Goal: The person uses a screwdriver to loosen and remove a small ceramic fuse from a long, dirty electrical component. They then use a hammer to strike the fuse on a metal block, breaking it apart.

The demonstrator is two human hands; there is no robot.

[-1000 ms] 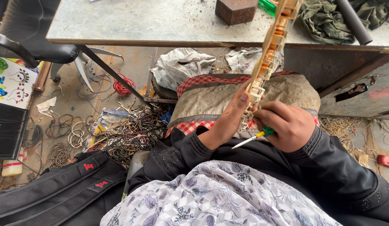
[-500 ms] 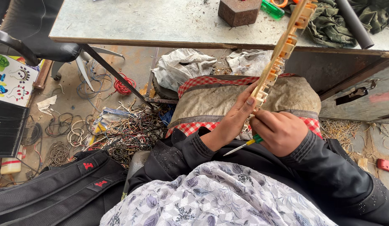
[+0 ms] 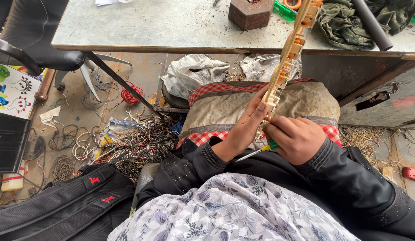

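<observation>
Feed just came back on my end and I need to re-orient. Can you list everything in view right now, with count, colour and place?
Slotted strip: one, tan with orange tabs, slanting up from the hands past the table edge.
Screwdriver: one, green handle, metal shaft, in the right hand.
Table: one, grey top, along the upper edge.
Block: one, brown, six-sided, on the table.
Cloth: one, olive green, on the table at right.
Tube: one, black, lying across the cloth.
Sack: one, beige with red checks, ahead of the knees.
Wire scraps: a heap, mixed colours, on the floor at left.
Backpack: one, black, lower left.
Left hand: steadies the strip's lower end.
Right hand: grips the screwdriver.
</observation>
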